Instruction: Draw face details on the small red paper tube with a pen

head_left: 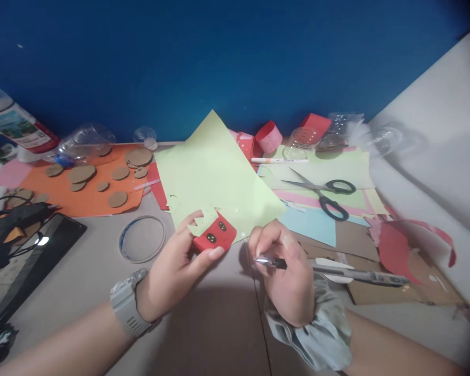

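Note:
My left hand (180,266) is closed around a small red paper figure (223,240) with two black drawn eyes and a jagged pale green paper top. Its thumb presses along the lower front edge. In my right hand (284,266) a pen (360,274) lies across the fingers, its silvery end near the fingertips and its long grey body pointing right. The two hands are apart. Just beyond them a large pale green sheet (219,172) lies turned cornerwise on the table.
Black-handled scissors (325,190) lie spread on coloured paper at the right. Cardboard discs (82,173) rest on an orange sheet (97,203) at the left. A tape roll (121,245) sits by my left hand. Plastic bottles (86,143) and red paper rings (269,137) stand near the blue wall.

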Demonstrator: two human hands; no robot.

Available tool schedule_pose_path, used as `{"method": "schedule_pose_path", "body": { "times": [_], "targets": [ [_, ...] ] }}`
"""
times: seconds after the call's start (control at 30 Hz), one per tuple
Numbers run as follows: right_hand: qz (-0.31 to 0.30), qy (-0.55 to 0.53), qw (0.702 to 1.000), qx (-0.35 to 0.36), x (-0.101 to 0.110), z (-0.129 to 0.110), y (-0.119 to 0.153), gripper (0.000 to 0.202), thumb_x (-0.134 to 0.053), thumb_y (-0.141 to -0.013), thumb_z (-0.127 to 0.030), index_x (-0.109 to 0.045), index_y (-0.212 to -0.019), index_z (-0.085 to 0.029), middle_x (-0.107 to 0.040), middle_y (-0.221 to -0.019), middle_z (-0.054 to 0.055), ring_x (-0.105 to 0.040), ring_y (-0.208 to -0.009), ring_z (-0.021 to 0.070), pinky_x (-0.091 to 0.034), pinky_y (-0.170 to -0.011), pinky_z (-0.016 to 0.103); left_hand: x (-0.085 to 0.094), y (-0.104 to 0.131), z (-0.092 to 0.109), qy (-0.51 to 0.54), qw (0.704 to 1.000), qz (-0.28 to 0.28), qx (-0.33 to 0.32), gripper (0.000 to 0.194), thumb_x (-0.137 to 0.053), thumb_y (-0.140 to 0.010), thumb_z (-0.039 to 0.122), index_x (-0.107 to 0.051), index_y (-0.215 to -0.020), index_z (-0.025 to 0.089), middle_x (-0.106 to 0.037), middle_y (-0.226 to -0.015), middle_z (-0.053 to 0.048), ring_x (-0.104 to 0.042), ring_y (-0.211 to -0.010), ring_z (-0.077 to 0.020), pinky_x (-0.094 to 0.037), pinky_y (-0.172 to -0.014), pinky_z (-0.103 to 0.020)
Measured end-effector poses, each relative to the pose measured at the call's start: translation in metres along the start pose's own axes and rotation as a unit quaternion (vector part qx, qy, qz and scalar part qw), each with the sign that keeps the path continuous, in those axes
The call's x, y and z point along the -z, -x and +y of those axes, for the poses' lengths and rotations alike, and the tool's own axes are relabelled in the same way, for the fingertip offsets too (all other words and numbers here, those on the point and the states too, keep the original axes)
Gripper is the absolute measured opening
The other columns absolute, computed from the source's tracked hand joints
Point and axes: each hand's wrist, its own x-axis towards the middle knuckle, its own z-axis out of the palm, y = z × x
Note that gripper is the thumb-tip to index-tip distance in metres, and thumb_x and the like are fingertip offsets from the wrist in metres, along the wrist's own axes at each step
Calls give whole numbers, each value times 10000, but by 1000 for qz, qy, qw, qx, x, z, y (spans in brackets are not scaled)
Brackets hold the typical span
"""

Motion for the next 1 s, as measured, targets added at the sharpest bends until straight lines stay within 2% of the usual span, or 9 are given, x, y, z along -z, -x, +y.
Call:
{"method": "schedule_pose_path", "body": {
  "times": [0.13, 0.27, 0.37, 0.43, 0.5, 0.63, 0.7, 0.87, 1.0],
  "targets": [
    [-8, -9, 1000, 6, -1, 0, 0, 411, -558, -1070, -517, -588, -767, -240, -469, -613, -48, -285, -477, 125, -231, -458, 284, 0, 3, -4, -42, 999, -22, -23, 307, -554, -1093, 492, -680, -1100, 213, -720, -1316, -146, -646, -1318, -334, -520, -1156, -504],
    [0, -11, 1000, 6, -1, 0, 1, 400, -571, -1063, -518, -589, -772, -244, -478, -613, -47, -295, -471, 129, -240, -450, 286, 3, 4, -3, -56, 998, -38, -18, 371, -571, -1068, 573, -646, -947, 230, -742, -1226, -139, -617, -1341, -371, -533, -1076, -497],
    [1, 7, 1000, 22, -1, 0, 2, 411, -556, -1072, -520, -592, -768, -246, -475, -609, -43, -302, -477, 138, -262, -462, 290, 4, 2, 0, -54, 998, -31, -29, 526, -557, -1024, 719, -630, -860, 225, -733, -1030, -103, -688, -985, -292, -564, -868, -422],
    [-5, 21, 999, 47, -1, 1, 3, 429, -547, -1078, -527, -593, -759, -244, -479, -612, -35, -312, -493, 145, -288, -487, 299, 4, 0, 1, -61, 997, -32, -36, 555, -524, -1040, 714, -623, -793, 227, -668, -821, -53, -626, -809, -248, -533, -759, -389],
    [-10, 30, 997, 70, -1, 2, 4, 437, -547, -1075, -538, -594, -756, -243, -488, -622, -30, -315, -501, 147, -314, -511, 308, 3, -1, 1, -69, 996, -35, -42, 505, -543, -1064, 624, -633, -762, 230, -667, -795, -55, -627, -878, -269, -533, -836, -407],
    [-17, 34, 996, 79, -1, 5, 7, 424, -565, -1072, -532, -597, -762, -244, -475, -622, -31, -322, -514, 154, -331, -540, 320, 2, -1, -1, -74, 995, -28, -62, 372, -651, -1036, 496, -689, -783, 226, -772, -1177, -132, -601, -1271, -352, -485, -1108, -481],
    [-25, 33, 995, 92, 0, 7, 9, 405, -573, -1082, -514, -607, -783, -243, -474, -638, -27, -351, -541, 164, -342, -561, 325, 3, -1, -2, -62, 996, -26, -63, 433, -720, -988, 568, -673, -728, 225, -784, -1231, -148, -613, -1267, -369, -504, -1082, -496],
    [-75, 25, 989, 121, 5, 12, 14, 332, -552, -1119, -476, -625, -886, -252, -502, -724, -13, -411, -604, 178, -359, -602, 339, 3, -1, -4, 7, 998, -55, -36, 565, -774, -928, 648, -529, -646, 224, -779, -1056, -118, -702, -1040, -296, -554, -909, -417],
    [-88, 54, 986, 128, 4, 10, 13, 287, -538, -1138, -389, -575, -883, -263, -511, -729, -14, -415, -595, 179, -343, -578, 343, 3, -1, -6, 10, 994, -97, -46, 513, -713, -981, 634, -560, -698, 234, -676, -951, -98, -678, -1219, -336, -570, -919, -383]
  ]
}}
